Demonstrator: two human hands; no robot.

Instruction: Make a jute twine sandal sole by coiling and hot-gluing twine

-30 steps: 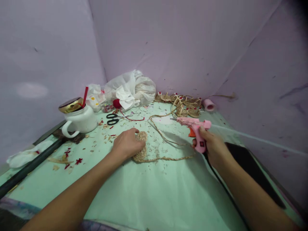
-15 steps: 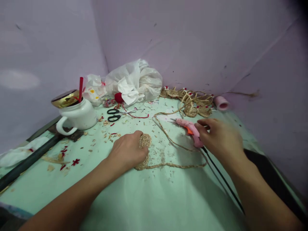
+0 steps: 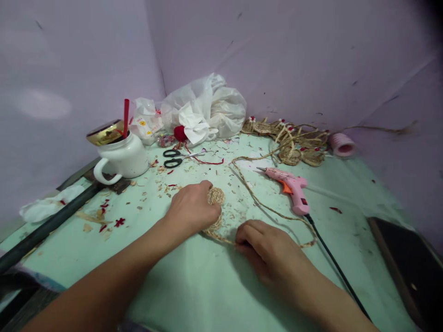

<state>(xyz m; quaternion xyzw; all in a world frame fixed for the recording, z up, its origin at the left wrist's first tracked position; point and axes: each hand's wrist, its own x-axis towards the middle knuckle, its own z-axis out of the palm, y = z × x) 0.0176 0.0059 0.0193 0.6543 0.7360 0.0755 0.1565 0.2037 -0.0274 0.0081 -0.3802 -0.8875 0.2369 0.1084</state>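
Oblong coil of tan braided rope [image 3: 217, 196] lies flat on the pale green desk [image 3: 194, 286], at the three o'clock side of my left hand [image 3: 194, 206] and touching it. My left grip is nearly closed, fingers at its far edge and thumb on its near side, pressing it down; part of it is hidden behind my hand. A strand of the same tan rope [image 3: 223, 239] leaves its near end toward four o'clock, and my right hand [image 3: 270, 246] has that strand in a closed pinch, fingers curled, thumb mostly out of sight. Beyond my right hand the rope comes out again and loops back toward twelve.

Counting from the coil, with twelve straight ahead of me, a pink glue gun with an orange trigger [image 3: 294, 186] lies on its side between two and three o'clock, its black cord [image 3: 334, 260] running toward me. Black-handled scissors [image 3: 175, 159] lie at about eleven, near a red yarn strand [image 3: 212, 162]. Farther out, a round white mug [image 3: 122, 154] stands at ten, a crumpled translucent plastic bag [image 3: 226, 108] at twelve, and woven tan rope pieces with red bits [image 3: 299, 148] between one and two.
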